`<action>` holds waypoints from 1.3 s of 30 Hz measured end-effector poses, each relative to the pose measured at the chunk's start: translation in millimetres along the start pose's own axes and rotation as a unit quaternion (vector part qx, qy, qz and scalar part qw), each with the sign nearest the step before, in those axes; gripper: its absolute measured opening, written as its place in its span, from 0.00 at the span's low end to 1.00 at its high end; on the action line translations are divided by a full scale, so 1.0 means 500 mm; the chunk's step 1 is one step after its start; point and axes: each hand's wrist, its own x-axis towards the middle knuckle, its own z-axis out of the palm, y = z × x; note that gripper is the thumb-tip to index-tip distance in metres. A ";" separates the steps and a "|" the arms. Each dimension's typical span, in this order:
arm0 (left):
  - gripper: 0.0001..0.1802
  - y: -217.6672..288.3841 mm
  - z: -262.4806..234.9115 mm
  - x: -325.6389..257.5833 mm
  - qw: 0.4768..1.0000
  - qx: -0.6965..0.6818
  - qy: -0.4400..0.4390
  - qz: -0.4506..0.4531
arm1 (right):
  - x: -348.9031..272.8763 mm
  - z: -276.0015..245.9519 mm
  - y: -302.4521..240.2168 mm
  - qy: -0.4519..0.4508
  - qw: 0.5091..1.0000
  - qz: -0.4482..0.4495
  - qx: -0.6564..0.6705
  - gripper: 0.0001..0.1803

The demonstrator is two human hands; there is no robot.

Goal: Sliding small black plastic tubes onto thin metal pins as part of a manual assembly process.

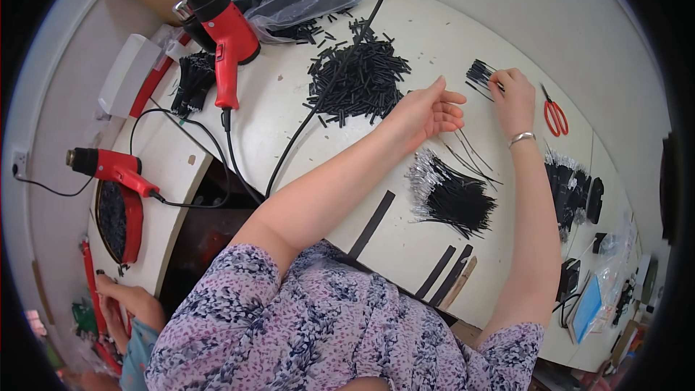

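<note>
My left hand (433, 110) is over the table, palm partly upward and fingers curled. Thin black wires (474, 159) trail from under its lower fingers toward a pile of black wires (460, 199) with silvery ends. Farther right, my right hand (515, 98) has its thumb and fingers pinched together on a thin black wire. Its fingertips are at the edge of a small group of wires with black sleeves (479, 72). Left of my left hand lies a large heap of short black tubes (358, 76).
Red-handled scissors (556, 117) lie right of my right hand. A red heat gun (228, 40) stands at the far left, with another heat gun (116, 166) nearer. A black cord (300, 127) crosses the table. Black strips (373, 224) lie near the front edge. Another person's hand (119, 304) is lower left.
</note>
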 end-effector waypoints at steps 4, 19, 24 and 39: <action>0.29 -0.001 -0.002 0.003 1.000 0.003 -0.009 -0.001 | 0.004 0.020 0.004 0.019 1.000 0.000 -0.017 0.04; 0.11 0.112 -0.023 -0.024 0.824 0.514 0.175 0.165 | -0.124 -0.067 -0.160 -0.143 0.976 0.120 0.114 0.06; 0.06 0.101 -0.043 -0.027 0.489 0.835 0.066 0.243 | -0.127 -0.072 -0.146 -0.097 0.971 0.168 0.137 0.07; 0.05 0.087 -0.024 0.026 0.477 0.858 -0.006 0.192 | -0.128 -0.062 -0.165 -0.150 0.962 0.152 0.173 0.06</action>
